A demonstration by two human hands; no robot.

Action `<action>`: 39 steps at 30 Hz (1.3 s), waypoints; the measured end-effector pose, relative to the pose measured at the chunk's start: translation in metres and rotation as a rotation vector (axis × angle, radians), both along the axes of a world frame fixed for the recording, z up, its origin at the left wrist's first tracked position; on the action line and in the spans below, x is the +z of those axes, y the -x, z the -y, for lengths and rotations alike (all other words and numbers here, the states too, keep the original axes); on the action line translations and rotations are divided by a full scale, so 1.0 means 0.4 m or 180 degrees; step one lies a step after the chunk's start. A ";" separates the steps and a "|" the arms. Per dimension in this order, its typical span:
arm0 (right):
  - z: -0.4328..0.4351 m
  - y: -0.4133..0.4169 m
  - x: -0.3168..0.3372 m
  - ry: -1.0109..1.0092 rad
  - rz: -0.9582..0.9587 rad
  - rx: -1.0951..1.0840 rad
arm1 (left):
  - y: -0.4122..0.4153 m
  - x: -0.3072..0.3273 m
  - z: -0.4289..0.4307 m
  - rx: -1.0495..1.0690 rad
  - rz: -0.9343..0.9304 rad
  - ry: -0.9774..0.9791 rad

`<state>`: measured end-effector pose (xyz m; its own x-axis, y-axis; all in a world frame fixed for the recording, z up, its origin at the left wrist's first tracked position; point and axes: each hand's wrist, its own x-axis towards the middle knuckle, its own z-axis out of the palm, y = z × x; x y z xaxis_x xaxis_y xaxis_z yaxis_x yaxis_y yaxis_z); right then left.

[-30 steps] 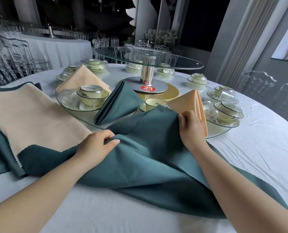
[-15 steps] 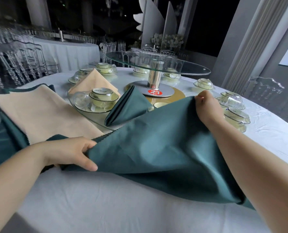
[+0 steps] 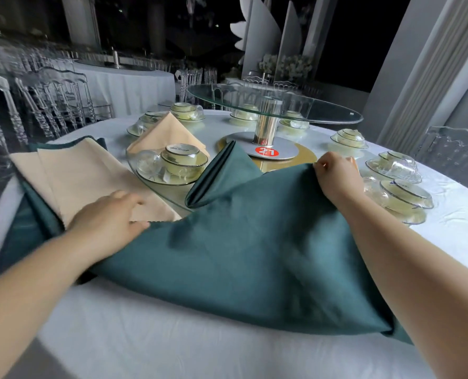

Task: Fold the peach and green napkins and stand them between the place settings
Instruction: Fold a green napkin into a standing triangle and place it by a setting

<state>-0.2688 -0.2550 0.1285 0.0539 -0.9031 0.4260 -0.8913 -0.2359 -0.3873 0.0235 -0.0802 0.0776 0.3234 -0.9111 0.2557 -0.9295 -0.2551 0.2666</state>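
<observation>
Left corner brought up, the limp green napkin [image 3: 254, 242] is pinched by its corners, right hand [image 3: 336, 177] high, blurred left hand [image 3: 110, 217] seemingly gripping.

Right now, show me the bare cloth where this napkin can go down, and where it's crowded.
Free: the white tablecloth at the near edge, below the green napkin the right hand pinches up; also the strip right of the right place setting. Crowded: left, the flat napkin stack, left place setting and standing green napkin.
</observation>
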 end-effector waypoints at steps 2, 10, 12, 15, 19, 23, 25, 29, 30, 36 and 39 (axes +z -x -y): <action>0.004 -0.002 -0.013 -0.0059 -0.0077 -0.0075 | 0.084 -0.060 0.000 -0.0797 0.0177 0.0827; -0.059 0.043 -0.040 0.0298 0.0410 0.0202 | 0.303 -0.181 -0.047 -0.2128 0.0408 -0.0818; -0.129 0.089 -0.054 0.0398 0.0567 0.0350 | 0.304 -0.181 -0.047 -0.2080 0.0379 -0.0721; -0.247 0.196 -0.092 0.0339 0.0532 0.0430 | 0.300 -0.166 -0.061 -0.1973 0.0535 0.0105; -0.369 0.372 -0.144 -0.0017 0.0881 0.0233 | 0.329 -0.181 -0.061 -0.2906 0.0811 0.1361; -0.452 0.512 -0.194 -0.0505 0.1207 -0.0175 | 0.342 -0.189 -0.052 -0.2923 0.1034 0.1517; -0.475 0.544 -0.222 -0.0656 0.1200 -0.0228 | 0.336 -0.195 -0.050 -0.2725 0.1173 0.1415; -0.498 0.558 -0.252 -0.0608 0.1157 -0.0073 | 0.340 -0.194 -0.053 -0.2503 0.1130 0.1216; -0.501 0.562 -0.257 -0.0582 0.1095 -0.0019 | 0.347 -0.190 -0.056 -0.2450 0.1034 0.1195; -0.508 0.566 -0.267 -0.0468 0.1395 0.0294 | 0.397 -0.180 -0.071 -0.2609 0.0937 0.1454; -0.505 0.572 -0.258 -0.0438 0.1631 0.0148 | 0.400 -0.177 -0.068 -0.2660 0.1027 0.1326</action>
<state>-0.4978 -0.0530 0.0255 -0.0888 -0.9541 0.2861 -0.5695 -0.1870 -0.8005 -0.1365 -0.0528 0.0069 -0.5248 -0.6316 0.5706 -0.8117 0.5733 -0.1120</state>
